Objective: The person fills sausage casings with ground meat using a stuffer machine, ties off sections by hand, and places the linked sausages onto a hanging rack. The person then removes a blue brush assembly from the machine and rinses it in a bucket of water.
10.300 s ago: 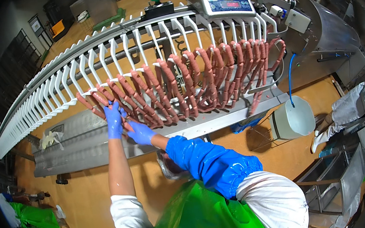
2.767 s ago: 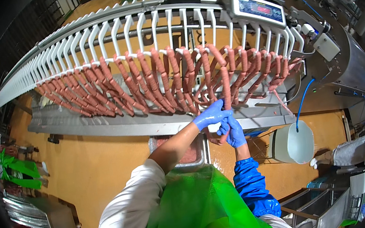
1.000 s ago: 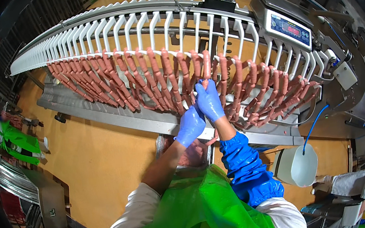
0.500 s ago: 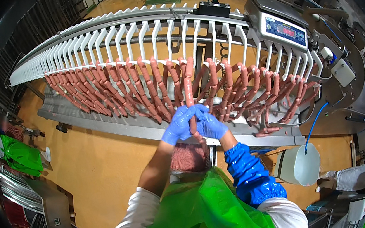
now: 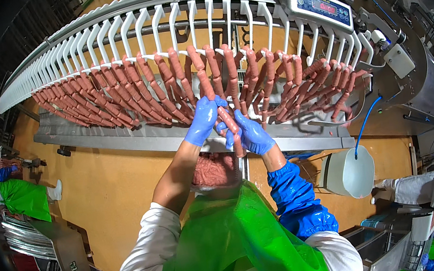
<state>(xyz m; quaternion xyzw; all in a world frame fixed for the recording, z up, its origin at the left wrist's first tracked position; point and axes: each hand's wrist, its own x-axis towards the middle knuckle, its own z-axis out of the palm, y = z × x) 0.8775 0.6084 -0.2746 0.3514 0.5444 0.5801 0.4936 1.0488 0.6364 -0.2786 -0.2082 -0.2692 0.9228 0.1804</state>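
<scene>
The gloved left hand (image 5: 203,120) is wrapped around a linked sausage strand (image 5: 228,121) draped from a row of white hooks (image 5: 156,32), and the gloved right hand (image 5: 252,133) is clamped on that strand lower down. Other sausage strands (image 5: 77,98) hang to both sides of the held strand, with a metal tub (image 5: 245,169) of ground meat (image 5: 214,169) below it. Well to its right are a digital scale (image 5: 320,6), higher up, and a white bucket (image 5: 359,172), lower.
</scene>
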